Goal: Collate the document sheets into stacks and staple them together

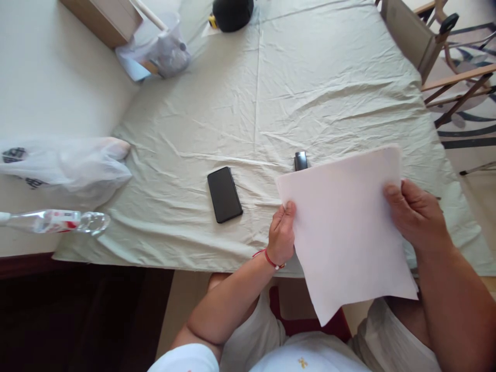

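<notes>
two hands [282, 232] [416, 217], one sheet [349, 232], one phone [225, 194]

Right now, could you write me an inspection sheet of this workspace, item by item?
Surface: table under a creased pale cloth.
Job's things: white paper sheet, held up above the table's near edge.
Clutter: black phone lying flat; small dark device partly hidden behind the sheet; plastic bag and plastic bottle lying on its side at the left; crumpled bag and black rounded object at the far end.
Hands: left hand pinches the sheet's left edge, a red cord at the wrist; right hand grips its right edge.
Cables: nothing seen.
Surroundings: wooden chair at the right; patterned rug beyond it.
</notes>
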`<state>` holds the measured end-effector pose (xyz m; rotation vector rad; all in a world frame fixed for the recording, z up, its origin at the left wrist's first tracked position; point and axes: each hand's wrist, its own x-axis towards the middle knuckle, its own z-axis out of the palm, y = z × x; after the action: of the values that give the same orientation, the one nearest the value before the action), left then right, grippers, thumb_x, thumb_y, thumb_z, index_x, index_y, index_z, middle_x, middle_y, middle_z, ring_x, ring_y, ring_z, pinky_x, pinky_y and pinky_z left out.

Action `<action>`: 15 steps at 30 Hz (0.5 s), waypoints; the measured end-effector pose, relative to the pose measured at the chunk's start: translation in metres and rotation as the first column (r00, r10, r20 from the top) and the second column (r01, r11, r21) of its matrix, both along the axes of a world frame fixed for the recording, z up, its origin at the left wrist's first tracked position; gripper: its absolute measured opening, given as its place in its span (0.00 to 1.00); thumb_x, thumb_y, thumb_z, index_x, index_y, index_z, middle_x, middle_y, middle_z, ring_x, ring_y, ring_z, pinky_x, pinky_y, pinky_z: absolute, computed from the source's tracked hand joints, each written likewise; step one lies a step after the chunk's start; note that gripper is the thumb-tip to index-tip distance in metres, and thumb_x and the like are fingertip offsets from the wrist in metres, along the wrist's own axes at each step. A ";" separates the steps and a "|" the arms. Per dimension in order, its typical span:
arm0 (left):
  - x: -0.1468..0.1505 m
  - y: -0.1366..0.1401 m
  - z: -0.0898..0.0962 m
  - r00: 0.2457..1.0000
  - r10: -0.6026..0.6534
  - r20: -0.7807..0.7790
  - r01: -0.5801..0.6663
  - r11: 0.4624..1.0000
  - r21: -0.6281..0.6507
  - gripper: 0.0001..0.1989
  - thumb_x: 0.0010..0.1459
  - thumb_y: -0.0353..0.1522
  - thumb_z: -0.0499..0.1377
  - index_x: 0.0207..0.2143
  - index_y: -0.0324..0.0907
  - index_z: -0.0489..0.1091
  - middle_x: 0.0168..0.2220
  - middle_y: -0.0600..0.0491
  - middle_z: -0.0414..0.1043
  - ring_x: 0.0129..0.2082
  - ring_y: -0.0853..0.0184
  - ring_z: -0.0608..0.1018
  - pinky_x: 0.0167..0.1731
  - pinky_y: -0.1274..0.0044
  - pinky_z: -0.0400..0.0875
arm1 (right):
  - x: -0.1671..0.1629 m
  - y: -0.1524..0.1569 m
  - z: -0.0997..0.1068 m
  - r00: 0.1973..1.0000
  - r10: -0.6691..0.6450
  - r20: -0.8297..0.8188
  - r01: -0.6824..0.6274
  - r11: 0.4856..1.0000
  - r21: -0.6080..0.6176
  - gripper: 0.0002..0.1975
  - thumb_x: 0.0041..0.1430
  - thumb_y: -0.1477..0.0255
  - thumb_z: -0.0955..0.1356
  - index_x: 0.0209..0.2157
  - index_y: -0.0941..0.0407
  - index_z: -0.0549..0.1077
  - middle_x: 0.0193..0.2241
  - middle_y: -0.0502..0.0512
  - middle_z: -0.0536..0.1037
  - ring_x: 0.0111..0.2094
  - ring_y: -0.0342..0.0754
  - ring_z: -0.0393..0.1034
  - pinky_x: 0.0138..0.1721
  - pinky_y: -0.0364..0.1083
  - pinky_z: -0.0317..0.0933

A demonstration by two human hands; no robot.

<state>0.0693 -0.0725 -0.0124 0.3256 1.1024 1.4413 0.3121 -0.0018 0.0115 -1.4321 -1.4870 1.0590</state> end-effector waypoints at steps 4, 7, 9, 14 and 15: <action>0.000 0.000 -0.002 0.999 -0.014 0.040 0.015 1.000 -0.008 0.25 0.58 0.49 0.67 0.48 0.38 0.78 0.51 0.45 0.79 0.58 0.55 0.77 0.59 0.67 0.71 | -0.002 -0.003 0.004 0.998 -0.023 0.063 0.017 0.996 0.082 0.25 0.65 0.48 0.67 0.27 0.54 0.67 0.23 0.47 0.61 0.25 0.41 0.53 0.23 0.41 0.49; 0.000 0.000 0.000 0.997 -0.024 0.077 0.025 1.000 -0.009 0.27 0.56 0.49 0.68 0.48 0.38 0.76 0.52 0.44 0.78 0.57 0.53 0.77 0.57 0.64 0.73 | 0.000 -0.005 0.003 0.993 -0.045 0.107 0.033 0.994 0.105 0.28 0.65 0.48 0.67 0.23 0.55 0.61 0.22 0.47 0.57 0.25 0.41 0.50 0.23 0.42 0.47; 0.000 0.000 0.000 0.996 -0.035 0.086 0.036 0.999 -0.007 0.28 0.55 0.49 0.68 0.49 0.38 0.75 0.53 0.43 0.78 0.58 0.52 0.77 0.57 0.63 0.73 | 0.002 -0.005 0.001 0.991 -0.053 0.120 0.040 0.993 0.111 0.28 0.64 0.47 0.67 0.23 0.55 0.60 0.22 0.47 0.56 0.25 0.41 0.49 0.24 0.43 0.47; 0.001 -0.001 -0.005 0.998 -0.011 -0.066 0.007 0.998 -0.059 0.30 0.57 0.55 0.65 0.48 0.40 0.76 0.56 0.45 0.76 0.63 0.55 0.73 0.63 0.66 0.67 | 0.004 -0.004 0.000 0.986 -0.066 0.151 0.041 0.986 0.161 0.30 0.65 0.49 0.67 0.21 0.55 0.56 0.21 0.46 0.54 0.24 0.40 0.47 0.23 0.43 0.44; 0.001 -0.001 -0.007 0.995 -0.007 -0.104 0.001 0.998 -0.065 0.31 0.57 0.56 0.64 0.48 0.40 0.76 0.56 0.46 0.76 0.62 0.55 0.73 0.64 0.67 0.67 | 0.003 -0.004 0.001 0.985 -0.066 0.158 0.040 0.985 0.167 0.30 0.65 0.49 0.67 0.21 0.55 0.55 0.21 0.46 0.53 0.24 0.40 0.47 0.23 0.43 0.44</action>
<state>0.0705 -0.0735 -0.0194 0.3597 1.2298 1.3944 0.3155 -0.0057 0.0120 -1.4615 -1.6026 0.7836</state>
